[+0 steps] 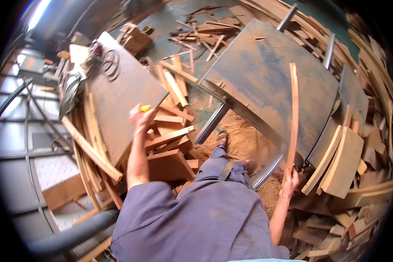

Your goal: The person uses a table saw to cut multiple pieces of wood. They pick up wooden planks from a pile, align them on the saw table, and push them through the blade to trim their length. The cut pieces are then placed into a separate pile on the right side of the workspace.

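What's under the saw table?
Under the saw table: sawdust heaped on the floor, the person's sandalled foot at its edge, and metal legs. The tabletop covers everything farther back.

Right hand point(289, 180) gripping the lower end of a long thin curved wooden strip point(294, 118) that rises over the dark flat metal saw table point(270, 78), stacked curved wooden offcuts point(338, 161) just right of it, left hand point(140, 117) raised with a small yellow object point(145, 108) above the brown rectangular board point(120, 96), sawdust-covered floor point(244, 139) between the hands.
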### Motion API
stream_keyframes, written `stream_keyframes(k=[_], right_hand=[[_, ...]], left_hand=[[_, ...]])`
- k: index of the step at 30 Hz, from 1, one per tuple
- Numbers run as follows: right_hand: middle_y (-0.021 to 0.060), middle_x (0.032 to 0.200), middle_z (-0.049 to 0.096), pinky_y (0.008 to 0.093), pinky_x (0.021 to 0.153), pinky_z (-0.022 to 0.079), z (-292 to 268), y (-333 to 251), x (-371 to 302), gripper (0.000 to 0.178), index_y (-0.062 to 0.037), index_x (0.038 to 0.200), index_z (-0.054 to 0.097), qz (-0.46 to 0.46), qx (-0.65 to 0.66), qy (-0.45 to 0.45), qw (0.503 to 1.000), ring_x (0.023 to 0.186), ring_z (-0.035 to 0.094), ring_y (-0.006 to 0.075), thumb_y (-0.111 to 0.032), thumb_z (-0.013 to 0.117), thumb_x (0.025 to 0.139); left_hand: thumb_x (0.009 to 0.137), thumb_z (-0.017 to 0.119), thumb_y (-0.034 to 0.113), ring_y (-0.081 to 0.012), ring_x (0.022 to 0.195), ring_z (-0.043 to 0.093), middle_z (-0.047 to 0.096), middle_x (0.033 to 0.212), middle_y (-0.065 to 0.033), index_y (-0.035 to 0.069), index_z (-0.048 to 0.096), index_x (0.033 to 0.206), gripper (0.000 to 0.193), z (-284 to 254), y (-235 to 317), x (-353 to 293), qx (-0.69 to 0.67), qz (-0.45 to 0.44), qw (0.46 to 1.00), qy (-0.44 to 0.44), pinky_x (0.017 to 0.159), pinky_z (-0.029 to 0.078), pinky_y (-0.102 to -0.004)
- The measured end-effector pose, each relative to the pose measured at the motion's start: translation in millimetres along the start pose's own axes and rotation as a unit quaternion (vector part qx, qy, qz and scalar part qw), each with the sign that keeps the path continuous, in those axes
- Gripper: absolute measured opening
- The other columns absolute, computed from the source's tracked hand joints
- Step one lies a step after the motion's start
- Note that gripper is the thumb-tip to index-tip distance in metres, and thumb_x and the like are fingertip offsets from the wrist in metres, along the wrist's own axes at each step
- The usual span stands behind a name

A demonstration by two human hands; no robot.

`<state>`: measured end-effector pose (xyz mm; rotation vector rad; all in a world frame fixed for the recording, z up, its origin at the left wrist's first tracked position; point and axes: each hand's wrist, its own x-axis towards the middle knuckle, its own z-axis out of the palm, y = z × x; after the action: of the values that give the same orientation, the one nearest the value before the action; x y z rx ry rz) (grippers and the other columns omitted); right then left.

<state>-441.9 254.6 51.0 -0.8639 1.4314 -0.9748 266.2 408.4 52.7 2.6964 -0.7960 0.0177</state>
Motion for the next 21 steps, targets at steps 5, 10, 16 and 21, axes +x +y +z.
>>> stream_keyframes(k=[5, 10, 16, 21], right_hand=[[-0.0005, 0.089, 0.065, 0.0257, 0.068, 0.046, 70.0, -7.8, 4.9, 0.020, 0.0015, 0.108, 0.068, 0.101, 0.092, 0.059, 0.989, 0.076, 0.058, 0.0093, -0.016, 0.070, 0.100], [0.0109, 0.094, 0.072, 0.0302, 0.064, 0.056, 127.2, 1.3, 18.2, 0.036, -0.0003, 0.117, 0.067, 0.200, 0.184, 0.042, 0.962, 0.080, 0.069, 0.0179, -0.030, 0.075, 0.098], [0.0111, 0.098, 0.070, 0.0350, 0.066, 0.059, 179.6, -16.7, 15.4, 0.052, -0.0020, 0.127, 0.060, 0.190, 0.357, -0.081, 0.911, 0.080, 0.069, 0.0199, -0.049, 0.052, 0.107], [0.0148, 0.103, 0.070, 0.0393, 0.069, 0.061, 202.1, -20.5, 10.4, 0.058, -0.0020, 0.136, 0.055, 0.192, 0.300, -0.132, 0.925, 0.086, 0.070, 0.0226, -0.052, 0.049, 0.107]], left_hand=[[0.064, 0.090, 0.058, -0.0441, 0.118, 0.063, 0.068, 0.126, -0.0264, 0.003, 0.065, 0.135, 0.093, -28.2, -104.4, 27.2, 0.100, -0.113, 0.988, -0.017, 0.101, 0.052, -0.0536], [0.073, 0.087, 0.058, -0.0424, 0.130, 0.055, 0.060, 0.137, -0.0274, 0.003, 0.056, 0.144, 0.095, -9.9, -115.2, 79.6, 0.110, -0.115, 0.987, -0.022, 0.110, 0.045, -0.0523], [0.083, 0.079, 0.058, -0.0466, 0.136, 0.048, 0.050, 0.146, -0.0284, 0.003, 0.051, 0.148, 0.091, 11.5, -56.3, 125.6, 0.150, -0.136, 0.978, -0.053, 0.114, 0.040, -0.0553], [0.097, 0.069, 0.049, -0.0428, 0.117, 0.058, 0.054, 0.134, -0.0311, -0.001, 0.057, 0.136, 0.064, 51.4, -1.6, 122.2, 0.119, 0.184, 0.966, 0.137, 0.096, 0.051, -0.0519]])
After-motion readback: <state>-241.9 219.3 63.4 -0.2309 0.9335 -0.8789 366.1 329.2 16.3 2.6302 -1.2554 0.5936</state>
